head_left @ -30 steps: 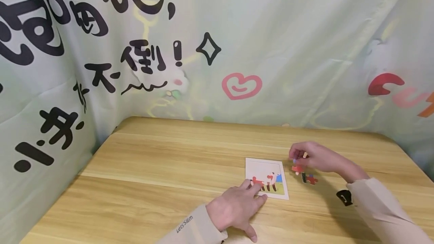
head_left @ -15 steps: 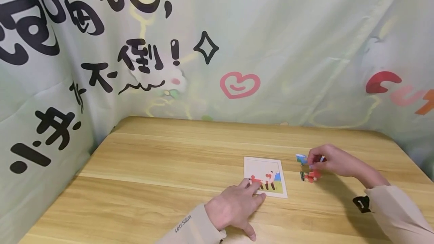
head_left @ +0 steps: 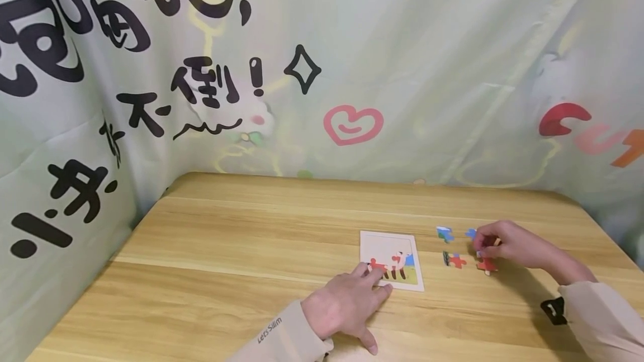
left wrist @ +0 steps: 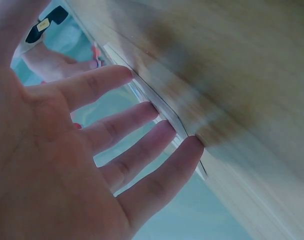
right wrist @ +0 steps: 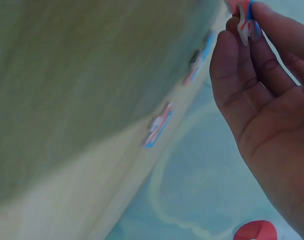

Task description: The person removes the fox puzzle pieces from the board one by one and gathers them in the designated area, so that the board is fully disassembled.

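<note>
A square puzzle board [head_left: 372, 242] lies on the table with an animal picture partly assembled in its lower half. The straight, spread fingers of my left hand [head_left: 339, 305] rest on its lower left edge, hiding part of the picture; the left wrist view shows this hand [left wrist: 87, 145] with its fingertips at the board's edge. To the right, my right hand [head_left: 518, 247] pinches a red puzzle piece [head_left: 487, 265] between thumb and fingers. In the right wrist view that piece [right wrist: 242, 20] is tilted up between the fingertips. Close by lies a blue piece [head_left: 470, 233], partly behind the hand.
A blue-and-green puzzle piece [head_left: 445, 233] and a red-and-dark piece [head_left: 456, 260] lie between the board and my right hand. The wooden table [head_left: 241, 250] runs back to a printed cloth curtain [head_left: 427, 60], which also hangs at the left.
My right hand has carried the red piece rightward, from close beside the board to the far side of the other loose pieces, which now show more fully. My left hand stays on the board.
</note>
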Available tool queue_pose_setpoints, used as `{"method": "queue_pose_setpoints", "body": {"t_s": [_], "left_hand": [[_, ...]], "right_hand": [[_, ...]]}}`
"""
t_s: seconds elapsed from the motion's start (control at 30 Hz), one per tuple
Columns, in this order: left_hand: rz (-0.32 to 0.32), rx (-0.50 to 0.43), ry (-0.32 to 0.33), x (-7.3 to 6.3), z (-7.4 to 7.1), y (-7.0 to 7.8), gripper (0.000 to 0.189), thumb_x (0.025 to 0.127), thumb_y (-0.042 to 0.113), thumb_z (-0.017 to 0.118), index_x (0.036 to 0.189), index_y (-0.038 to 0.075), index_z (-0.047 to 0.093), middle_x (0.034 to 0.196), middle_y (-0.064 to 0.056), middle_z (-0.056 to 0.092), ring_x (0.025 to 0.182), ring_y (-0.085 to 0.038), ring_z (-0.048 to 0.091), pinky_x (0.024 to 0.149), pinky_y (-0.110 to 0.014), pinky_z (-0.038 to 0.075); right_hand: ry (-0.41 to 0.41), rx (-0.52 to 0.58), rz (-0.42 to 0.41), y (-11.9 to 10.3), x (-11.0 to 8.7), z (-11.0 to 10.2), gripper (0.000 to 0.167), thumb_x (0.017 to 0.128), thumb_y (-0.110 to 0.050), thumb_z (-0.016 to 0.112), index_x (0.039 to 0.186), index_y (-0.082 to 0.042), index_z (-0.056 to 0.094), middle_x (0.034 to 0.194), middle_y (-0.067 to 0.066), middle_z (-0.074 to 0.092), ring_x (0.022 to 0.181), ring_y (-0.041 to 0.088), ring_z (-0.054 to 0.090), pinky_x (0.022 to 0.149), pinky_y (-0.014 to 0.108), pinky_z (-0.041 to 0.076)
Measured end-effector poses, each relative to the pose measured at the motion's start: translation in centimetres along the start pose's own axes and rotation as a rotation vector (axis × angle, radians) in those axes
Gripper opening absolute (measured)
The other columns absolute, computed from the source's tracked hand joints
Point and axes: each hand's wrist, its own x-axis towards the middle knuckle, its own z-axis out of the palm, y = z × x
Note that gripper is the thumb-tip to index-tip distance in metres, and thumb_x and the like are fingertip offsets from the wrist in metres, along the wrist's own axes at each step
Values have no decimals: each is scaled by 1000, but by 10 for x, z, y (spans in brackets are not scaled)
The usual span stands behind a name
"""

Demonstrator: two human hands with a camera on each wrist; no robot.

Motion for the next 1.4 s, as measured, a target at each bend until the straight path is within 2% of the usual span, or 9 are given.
{"method": "queue_pose_setpoints", "body": {"t_s": [0.27, 0.4, 0.47, 0.63, 0.77, 1.03, 1.4], "left_hand": [[0, 3, 11, -1, -1, 0, 104, 64, 73, 78, 153, 27, 47, 157, 4, 36, 132, -15, 39, 93, -21, 50], [1, 2, 13, -1, -1, 0, 105, 64, 73, 78, 153, 27, 47, 157, 3, 36, 132, -15, 40, 94, -22, 49], [3, 4, 11, 0, -1, 0, 105, 64, 74, 77, 153, 27, 46, 157, 3, 36, 133, -15, 40, 95, -22, 49], [8, 18, 13, 0, -1, 1, 105, 65, 75, 76, 153, 28, 46, 157, 3, 36, 132, -15, 40, 96, -21, 48], [11, 25, 16, 0, 0, 2, 103, 65, 75, 76, 152, 28, 48, 156, 4, 37, 130, -14, 40, 94, -20, 48], [11, 19, 12, 1, 1, 2, 103, 65, 75, 76, 152, 28, 48, 156, 4, 37, 130, -14, 40, 94, -20, 49], [5, 16, 11, 0, 0, 0, 104, 64, 74, 77, 152, 28, 48, 155, 4, 37, 130, -14, 40, 93, -21, 49]], "right_hand": [[33, -99, 72, 1, -3, 0, 17, 88, 12, 67, 86, -5, 65, 79, -9, 61, 64, 5, 56, 56, 26, 46], [47, -191, 139, -2, -2, -6, 11, 87, 7, 70, 90, -3, 69, 86, -6, 64, 73, 1, 56, 62, 26, 51], [65, -227, 147, -5, 0, -9, 11, 86, 6, 72, 91, -3, 70, 88, -5, 65, 77, 0, 58, 65, 27, 53], [106, -275, 82, -13, 8, -12, 12, 85, 6, 74, 91, -5, 71, 89, -7, 67, 81, -1, 59, 66, 27, 54], [96, -276, 61, -22, 19, -11, 11, 86, 3, 75, 92, -6, 72, 90, -6, 68, 82, 0, 60, 67, 28, 54], [65, -216, 36, -40, 41, -2, 9, 88, 0, 74, 94, -7, 72, 92, -4, 69, 84, 11, 65, 69, 30, 56], [23, -162, -69, -57, 71, 19, 15, 84, 4, 73, 98, -3, 72, 91, -2, 71, 82, 11, 65, 71, 31, 58]]}}
